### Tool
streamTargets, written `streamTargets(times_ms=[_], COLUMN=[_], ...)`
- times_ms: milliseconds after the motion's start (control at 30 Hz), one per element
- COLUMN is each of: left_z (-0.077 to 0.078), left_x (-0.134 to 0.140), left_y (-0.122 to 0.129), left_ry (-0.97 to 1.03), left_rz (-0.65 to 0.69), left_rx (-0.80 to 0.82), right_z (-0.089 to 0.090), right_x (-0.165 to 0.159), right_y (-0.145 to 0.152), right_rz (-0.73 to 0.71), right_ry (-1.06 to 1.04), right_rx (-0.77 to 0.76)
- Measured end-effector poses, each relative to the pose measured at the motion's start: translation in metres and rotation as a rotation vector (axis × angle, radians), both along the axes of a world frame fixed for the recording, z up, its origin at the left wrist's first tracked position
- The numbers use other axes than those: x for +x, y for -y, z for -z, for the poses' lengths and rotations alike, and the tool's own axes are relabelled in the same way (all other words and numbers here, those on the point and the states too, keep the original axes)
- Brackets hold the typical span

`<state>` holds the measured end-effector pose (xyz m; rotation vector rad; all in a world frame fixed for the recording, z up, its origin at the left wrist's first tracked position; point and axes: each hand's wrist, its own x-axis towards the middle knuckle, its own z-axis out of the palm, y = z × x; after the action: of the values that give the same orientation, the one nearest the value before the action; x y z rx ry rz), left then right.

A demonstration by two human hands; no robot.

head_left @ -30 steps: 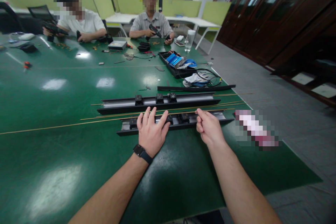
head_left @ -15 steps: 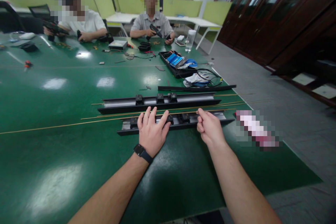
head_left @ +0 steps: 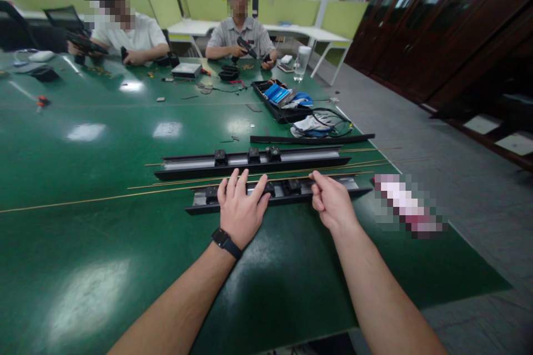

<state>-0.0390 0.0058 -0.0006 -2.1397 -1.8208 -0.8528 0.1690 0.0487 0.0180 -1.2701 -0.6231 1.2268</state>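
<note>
My left hand (head_left: 242, 208) lies with spread fingers over the near black rail (head_left: 289, 200), its fingertips across the thin brass-coloured rod (head_left: 100, 198). This rod runs from the left picture edge along the rail. At the rail's right part, my right hand (head_left: 334, 202) is closed in a pinch on what looks like the rod's right end; the fingers partly hide it. Black blocks (head_left: 293, 186) sit in the rail's channel, some covered by my left hand. Just behind lies a second black rail (head_left: 250, 168) with three black blocks (head_left: 254, 155), more thin rods beside it.
A black strip (head_left: 312, 139) lies farther back, near cables and gloves (head_left: 312, 125). Behind them stands a black tray (head_left: 287, 116) with blue items. Two people (head_left: 139, 36) sit across the green table (head_left: 104, 244), holding dark tools. A clear bottle (head_left: 300, 65) stands near the table's right edge.
My right fingertips have shifted very slightly left. My left hand and the rails stay in place.
</note>
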Motion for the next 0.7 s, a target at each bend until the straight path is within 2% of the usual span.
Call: streamTargets(times_ms=[700], left_z=[-0.0014], left_x=[-0.0002], left_y=[0.0002], left_ry=[0.0], left_rz=[0.007], left_rx=[-0.008], right_z=[0.0009], right_x=[-0.002], right_y=[0.0006], right_rz=[0.028], right_ry=[0.019], right_rx=[0.03])
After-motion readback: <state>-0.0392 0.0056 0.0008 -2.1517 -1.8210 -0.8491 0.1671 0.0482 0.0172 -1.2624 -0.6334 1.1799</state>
